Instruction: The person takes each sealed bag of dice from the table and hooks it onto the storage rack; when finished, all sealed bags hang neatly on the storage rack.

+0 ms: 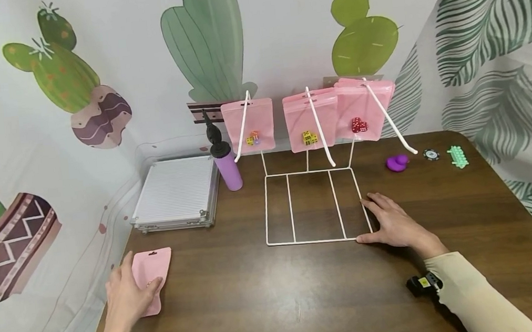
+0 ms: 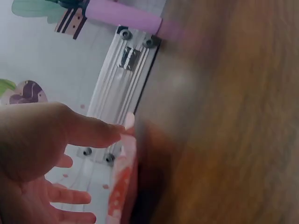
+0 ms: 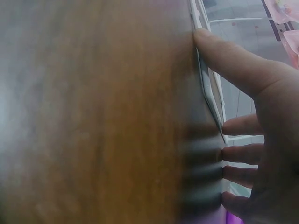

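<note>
At the table's left side, my left hand (image 1: pixel 127 294) holds a pink pouch (image 1: pixel 150 263) between thumb and fingers. In the left wrist view, red dice with white dots (image 2: pixel 117 193) show at the pouch; whether it touches the tabletop, I cannot tell. My right hand (image 1: pixel 392 223) rests with spread fingers at the front right corner of a white wire display rack (image 1: pixel 310 241). Its thumb (image 3: pixel 224 51) touches the rack's bar. Similar pouches hang from the rack's hooks: one on the left (image 1: pixel 235 118), others in the middle (image 1: pixel 294 113) and on the right (image 1: pixel 383 92), with dice visible inside.
Behind the left hand lies a silver aluminium case (image 1: pixel 173 190), with a purple hand pump (image 1: pixel 229 172) standing beside it. Right of the rack are a purple rubber duck (image 1: pixel 397 163), a poker chip (image 1: pixel 431 154) and a green bumpy toy (image 1: pixel 458 156). A cactus-patterned cloth (image 1: pixel 145 92) backs the table.
</note>
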Available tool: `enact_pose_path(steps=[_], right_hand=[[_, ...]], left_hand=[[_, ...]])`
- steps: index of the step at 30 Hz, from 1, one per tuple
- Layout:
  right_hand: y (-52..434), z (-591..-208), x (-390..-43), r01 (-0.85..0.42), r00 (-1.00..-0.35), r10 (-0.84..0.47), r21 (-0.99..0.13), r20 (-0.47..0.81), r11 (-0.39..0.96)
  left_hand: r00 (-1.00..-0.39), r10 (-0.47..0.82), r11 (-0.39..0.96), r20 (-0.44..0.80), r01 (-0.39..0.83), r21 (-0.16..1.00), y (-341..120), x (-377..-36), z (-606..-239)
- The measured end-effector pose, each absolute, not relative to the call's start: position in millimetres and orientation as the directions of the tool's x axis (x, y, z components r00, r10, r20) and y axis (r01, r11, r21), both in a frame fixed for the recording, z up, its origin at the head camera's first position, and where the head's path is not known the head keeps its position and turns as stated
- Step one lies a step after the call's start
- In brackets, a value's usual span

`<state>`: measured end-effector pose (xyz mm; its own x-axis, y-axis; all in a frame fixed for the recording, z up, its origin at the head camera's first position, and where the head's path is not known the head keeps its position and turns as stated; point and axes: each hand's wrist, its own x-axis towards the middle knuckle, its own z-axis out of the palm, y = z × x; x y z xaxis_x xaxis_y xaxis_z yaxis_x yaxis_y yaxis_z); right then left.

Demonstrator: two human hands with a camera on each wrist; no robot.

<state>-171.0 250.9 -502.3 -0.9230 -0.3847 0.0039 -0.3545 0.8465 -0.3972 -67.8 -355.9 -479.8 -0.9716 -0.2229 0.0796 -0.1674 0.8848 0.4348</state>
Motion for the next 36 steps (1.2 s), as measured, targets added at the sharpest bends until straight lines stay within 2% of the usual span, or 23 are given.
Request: enact_pose_path(steps=[6,10,16,29,36], right_hand=[[251.0,-503.4,-170.7,-0.348,-0.925,-0.380,-0.406,0.002,0.845],[251.3,-504.0,-171.4,-0.354,-0.923,-0.384,-0.403,0.005,0.844],[251.4,-504.2,-172.2,-0.361,-0.921,-0.388,-0.402,0.015,0.842],[252.1,-504.1,-173.2,-0.362,-0.921,-0.388,-0.400,0.016,0.842],[252.3,-504.3,-173.8,-0.364,-0.921,-0.388,-0.400,0.023,0.841]], left_hand=[[-0.952,-0.288,0.867,-0.099,-0.303,0.396,-361.6,-69.2,-483.6],[-0.933,-0.327,0.850,-0.152,-0.361,0.384,-361.9,-70.9,-484.9],[-0.920,-0.359,0.836,-0.157,-0.392,0.384,-360.2,-71.5,-487.9],[-0.924,-0.324,0.842,-0.205,-0.380,0.384,-360.7,-70.6,-485.4],[-0.909,-0.392,0.819,-0.142,-0.415,0.395,-355.6,-69.9,-487.5]])
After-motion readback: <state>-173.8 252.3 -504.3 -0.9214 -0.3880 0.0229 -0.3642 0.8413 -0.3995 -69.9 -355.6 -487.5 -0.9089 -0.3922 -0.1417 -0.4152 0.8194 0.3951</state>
